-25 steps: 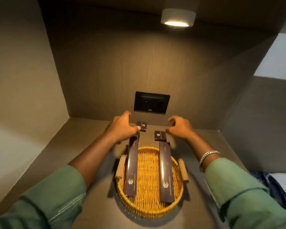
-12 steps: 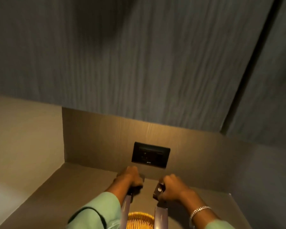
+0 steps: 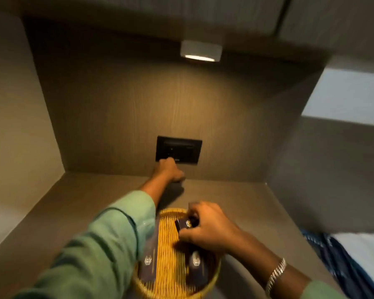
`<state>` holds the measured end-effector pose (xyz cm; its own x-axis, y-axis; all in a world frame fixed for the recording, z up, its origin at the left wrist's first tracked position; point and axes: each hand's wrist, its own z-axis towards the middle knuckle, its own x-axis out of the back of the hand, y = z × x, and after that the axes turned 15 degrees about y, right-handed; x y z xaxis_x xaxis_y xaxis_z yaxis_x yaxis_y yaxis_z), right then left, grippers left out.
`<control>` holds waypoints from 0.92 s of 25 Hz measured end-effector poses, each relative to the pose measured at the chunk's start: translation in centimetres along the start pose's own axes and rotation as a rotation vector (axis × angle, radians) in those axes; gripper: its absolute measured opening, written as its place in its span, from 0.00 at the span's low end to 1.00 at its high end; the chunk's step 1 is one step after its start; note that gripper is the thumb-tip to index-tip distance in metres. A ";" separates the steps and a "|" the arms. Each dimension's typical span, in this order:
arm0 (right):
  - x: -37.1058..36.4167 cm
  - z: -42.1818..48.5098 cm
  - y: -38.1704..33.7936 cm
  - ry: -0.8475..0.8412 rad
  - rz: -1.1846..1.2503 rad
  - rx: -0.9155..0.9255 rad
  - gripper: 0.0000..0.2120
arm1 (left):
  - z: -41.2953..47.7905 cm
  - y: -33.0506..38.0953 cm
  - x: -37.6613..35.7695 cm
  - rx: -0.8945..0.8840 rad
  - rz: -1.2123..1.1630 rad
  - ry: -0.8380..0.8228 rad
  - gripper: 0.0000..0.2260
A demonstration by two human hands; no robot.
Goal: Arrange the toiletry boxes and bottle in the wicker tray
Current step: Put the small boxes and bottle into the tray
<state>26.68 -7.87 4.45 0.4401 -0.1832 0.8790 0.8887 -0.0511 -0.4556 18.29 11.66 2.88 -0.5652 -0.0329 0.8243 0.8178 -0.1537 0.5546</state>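
A round wicker tray [image 3: 167, 244] sits on the shelf near me. Two long dark boxes lie in it, one along the left side [image 3: 148, 263] and one on the right [image 3: 197, 267], partly under my wrist. My right hand [image 3: 209, 230] hovers over the tray's far half, pinching a small dark box [image 3: 185, 224] with a gold logo. My left hand [image 3: 169, 172] reaches to the back wall below the socket, fingers curled down around a second small dark box that is mostly hidden. No bottle is visible.
The shelf is a wood-lined niche with walls on the left, back and right. A black socket plate [image 3: 179, 149] is on the back wall and a lamp [image 3: 201, 51] glows overhead. Blue patterned cloth [image 3: 338, 255] lies at the lower right.
The camera swung up and back down. My right hand has carried its small box from the back of the shelf to over the tray. My left hand stays at the back.
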 end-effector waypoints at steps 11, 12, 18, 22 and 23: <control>-6.8 -5.0 -3.8 0.089 -0.297 0.264 0.19 | -9.5 -2.3 2.4 -0.244 0.264 -0.015 0.21; -6.9 -5.3 -3.8 0.087 -0.300 0.280 0.18 | -9.9 -2.3 2.0 -0.310 0.345 0.019 0.19; -6.3 -6.6 -2.5 0.036 -0.325 0.237 0.23 | -10.0 -3.4 2.6 -0.499 0.334 -0.011 0.07; -5.3 -7.5 -1.6 -0.025 -0.250 0.205 0.20 | -9.7 -4.1 3.2 -0.594 0.271 -0.336 0.14; -5.1 -7.6 -1.4 -0.024 -0.248 0.212 0.18 | -9.8 -4.1 3.0 -0.649 0.352 -0.374 0.18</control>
<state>22.24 -14.28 -0.47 0.2075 -0.1678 0.9637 0.9751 0.1150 -0.1899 12.16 2.53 1.99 -0.1205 0.1278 0.9845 0.6504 -0.7391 0.1755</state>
